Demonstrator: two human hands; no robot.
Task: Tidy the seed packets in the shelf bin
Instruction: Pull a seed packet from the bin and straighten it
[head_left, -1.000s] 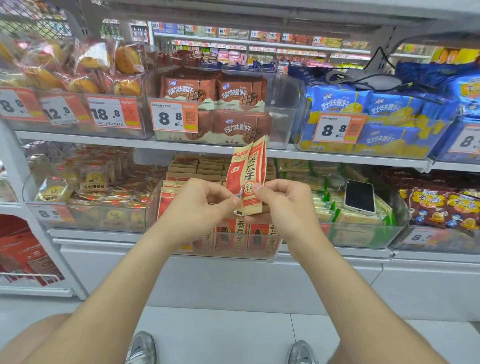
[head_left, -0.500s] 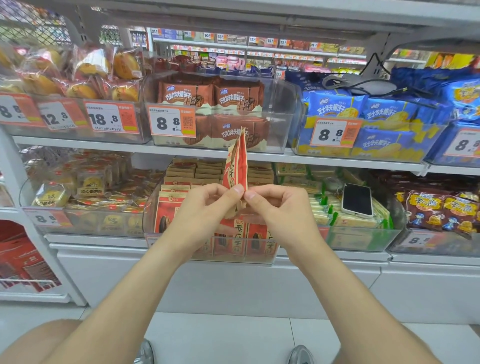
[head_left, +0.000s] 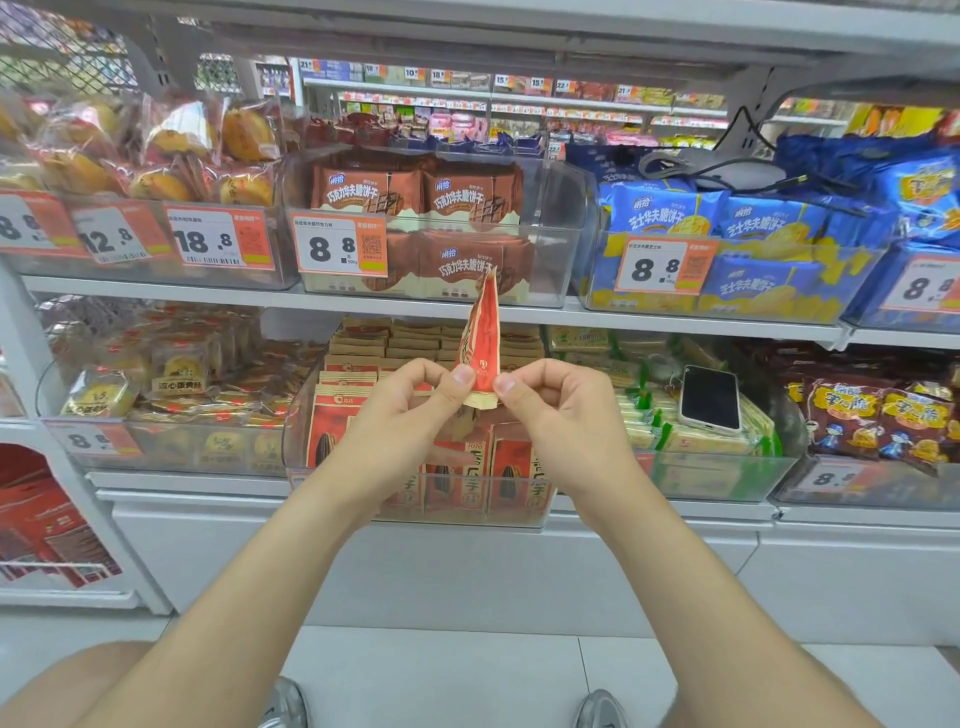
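I hold one red and tan seed packet (head_left: 480, 345) upright in front of the lower shelf, turned almost edge-on to me. My left hand (head_left: 410, 415) pinches its bottom edge from the left and my right hand (head_left: 558, 410) pinches it from the right. Behind and below my hands stands the clear shelf bin (head_left: 298, 415) with several more seed packets (head_left: 343, 410), some upright at the front, others stacked flat at the back.
A phone (head_left: 710, 399) lies on green-edged packets in the bin to the right. Pastry packs (head_left: 182, 364) fill the bin to the left. The shelf above (head_left: 156, 291) carries brown and blue wafer bags with price tags. White floor and my shoes lie below.
The packet has turned from facing me to nearly edge-on, and it stands higher against the upper shelf. Both hands keep their pinch at its bottom edge.
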